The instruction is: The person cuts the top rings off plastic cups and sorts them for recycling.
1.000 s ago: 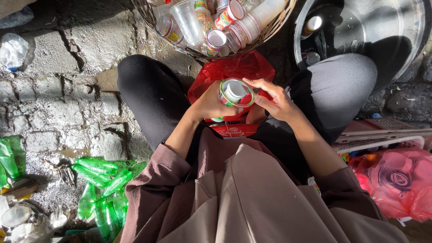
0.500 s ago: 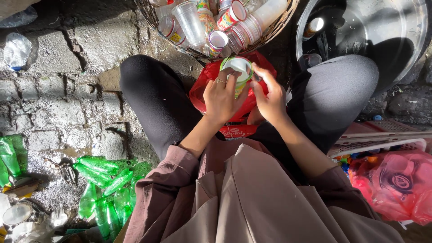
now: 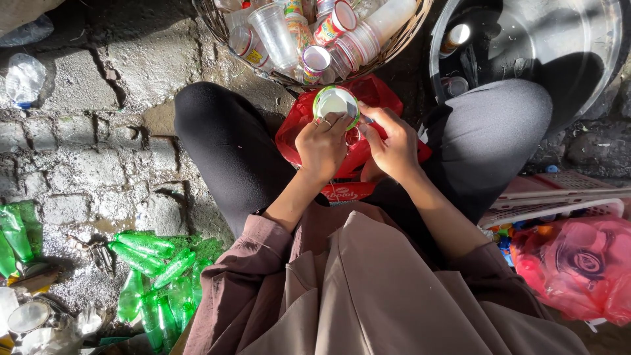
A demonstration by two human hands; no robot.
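Observation:
I sit with my knees apart, and both hands are raised over a red plastic bag (image 3: 378,98) between my legs. My left hand (image 3: 322,146) grips a small white plastic cup with a green rim (image 3: 336,105), its mouth turned toward me. My right hand (image 3: 393,139) is closed beside it, fingers touching the cup's side near the rim. What the right fingers pinch is hidden. Just beyond the cup stands a woven basket (image 3: 399,49) filled with several used plastic cups.
A large metal basin (image 3: 559,39) holding a few small cups sits at the upper right. Green plastic bottles (image 3: 154,266) lie on the stone ground at the lower left. A red bag of scraps (image 3: 578,266) and a white plastic crate (image 3: 559,197) are at the right.
Both hands have lifted the cup from my lap toward the basket and turned it, so its open mouth now faces me instead of its printed side.

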